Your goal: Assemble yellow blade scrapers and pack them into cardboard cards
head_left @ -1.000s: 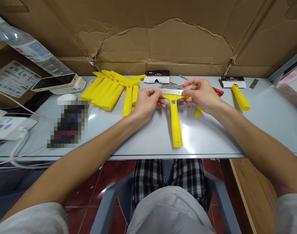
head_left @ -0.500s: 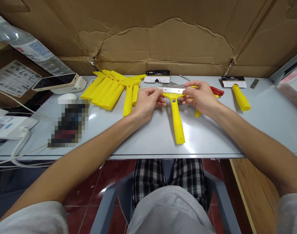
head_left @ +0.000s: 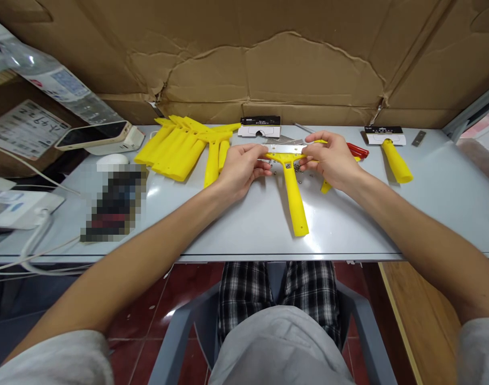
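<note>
A yellow T-shaped scraper [head_left: 296, 206] with a bright metal strip [head_left: 285, 149] along its head is between my hands, its handle pointing toward me. My left hand [head_left: 244, 168] pinches the left end of the head. At the other end, my right hand [head_left: 328, 160] grips head and strip between thumb and fingers. Behind and under the head lie small loose metal pieces [head_left: 304, 174], probably screws or nuts, partly hidden by my fingers. Thin metal blades [head_left: 282, 139] rest just beyond. Another yellow piece [head_left: 326, 186] and a red-handled tool [head_left: 357, 151] show beside my right hand.
Several yellow scraper handles [head_left: 180, 152] are piled at left. Black-and-white cards [head_left: 260, 127] lie at the back; one covers the top of a yellow scraper [head_left: 397, 161] at right, near a small metal plate [head_left: 418, 138]. Phone [head_left: 92, 135], bottle [head_left: 63, 83] and cables crowd the left. Cardboard [head_left: 268, 69] walls the back.
The scraper's handle has swung slightly to the right and the head has tilted a little. Both hands keep their grip in nearly the same place.
</note>
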`<state>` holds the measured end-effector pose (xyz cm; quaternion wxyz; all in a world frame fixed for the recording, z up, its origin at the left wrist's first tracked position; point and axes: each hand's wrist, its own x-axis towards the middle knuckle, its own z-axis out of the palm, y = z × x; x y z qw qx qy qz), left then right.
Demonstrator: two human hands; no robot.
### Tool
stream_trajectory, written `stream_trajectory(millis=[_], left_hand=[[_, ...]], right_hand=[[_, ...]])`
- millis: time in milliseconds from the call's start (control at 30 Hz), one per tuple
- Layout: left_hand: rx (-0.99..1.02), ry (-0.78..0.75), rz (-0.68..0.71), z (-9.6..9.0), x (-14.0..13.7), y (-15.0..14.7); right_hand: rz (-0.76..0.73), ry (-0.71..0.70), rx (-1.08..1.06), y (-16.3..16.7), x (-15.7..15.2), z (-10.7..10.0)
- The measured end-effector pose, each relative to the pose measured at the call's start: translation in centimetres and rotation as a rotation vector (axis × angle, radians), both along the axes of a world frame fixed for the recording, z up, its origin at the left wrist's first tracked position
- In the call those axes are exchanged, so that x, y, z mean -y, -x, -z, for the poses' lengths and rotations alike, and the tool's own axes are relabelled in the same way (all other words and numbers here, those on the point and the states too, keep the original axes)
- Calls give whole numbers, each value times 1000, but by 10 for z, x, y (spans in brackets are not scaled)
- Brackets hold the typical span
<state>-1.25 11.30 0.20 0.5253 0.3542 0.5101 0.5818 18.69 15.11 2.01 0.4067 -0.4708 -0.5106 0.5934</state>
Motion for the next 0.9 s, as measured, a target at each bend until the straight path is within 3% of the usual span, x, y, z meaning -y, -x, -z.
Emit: stream_trajectory(millis=[633,900], left_hand=[[-70,-59,4,0,10,-10],[-14,-49,-49,-3,7,-5]], right_hand=[[-26,25,8,6,3,11],[-59,82,-137,4,3,5]])
